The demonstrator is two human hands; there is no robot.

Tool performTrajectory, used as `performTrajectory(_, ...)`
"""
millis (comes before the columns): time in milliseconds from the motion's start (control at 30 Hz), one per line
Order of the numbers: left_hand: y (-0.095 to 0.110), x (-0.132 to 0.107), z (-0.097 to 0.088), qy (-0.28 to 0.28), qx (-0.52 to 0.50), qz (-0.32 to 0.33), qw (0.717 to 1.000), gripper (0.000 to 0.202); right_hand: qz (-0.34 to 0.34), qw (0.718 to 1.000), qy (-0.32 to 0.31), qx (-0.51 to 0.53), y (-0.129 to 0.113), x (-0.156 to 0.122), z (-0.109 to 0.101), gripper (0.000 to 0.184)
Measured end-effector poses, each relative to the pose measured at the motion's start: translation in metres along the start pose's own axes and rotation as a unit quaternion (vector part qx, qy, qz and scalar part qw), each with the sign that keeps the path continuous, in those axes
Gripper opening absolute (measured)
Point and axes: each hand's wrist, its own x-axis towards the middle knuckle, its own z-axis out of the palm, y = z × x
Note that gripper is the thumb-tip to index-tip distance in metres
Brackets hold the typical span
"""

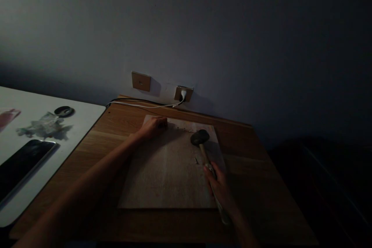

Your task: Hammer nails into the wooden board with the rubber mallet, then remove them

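Observation:
My right hand (218, 182) is wrapped round the handle of a rubber mallet (200, 137), whose dark head is over the right part of a pale square board (162, 178). My left hand (154, 126) is at the board's far left corner, its fingers curled. Whether anything sits in those fingers is too dark to make out. Several tiny pieces (183, 129) lie in a row near the board's far edge, left of the mallet head. One small pointed piece (196, 160) lies beside the mallet handle.
The board lies on a wooden table (247, 209) against a grey wall. A plug (183, 93) with cables sits in a wall socket behind it. On a white table (81, 118) at left are a phone (26, 166), crumpled plastic (46, 124) and a round black object (64, 111).

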Motion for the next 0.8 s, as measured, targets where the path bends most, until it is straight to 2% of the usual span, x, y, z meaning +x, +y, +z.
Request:
performTrajectory(167, -0.003, 0.001, 0.003, 0.005, -0.01, -0.012, 1.0, 0.014, -0.05, 0.997, -0.048, -0.013, -0.035, 0.009, 0.018, 0.042)
performTrajectory(400, 0.001, -0.002, 0.003, -0.011, -0.084, -0.035, 0.996, 0.037, -0.101, 0.99, -0.09, -0.036, -0.076, 0.037, 0.053, 0.033)
performTrajectory(600, 0.0, -0.002, 0.002, 0.012, -0.025, -0.038, 0.999, 0.024, -0.105, 0.99, -0.092, -0.035, -0.084, 0.045, 0.069, 0.031)
performTrajectory(800, -0.009, -0.002, 0.008, 0.02, -0.031, -0.03, 0.999, 0.045, -0.11, 0.989, -0.093, -0.043, -0.083, 0.045, 0.071, 0.03)
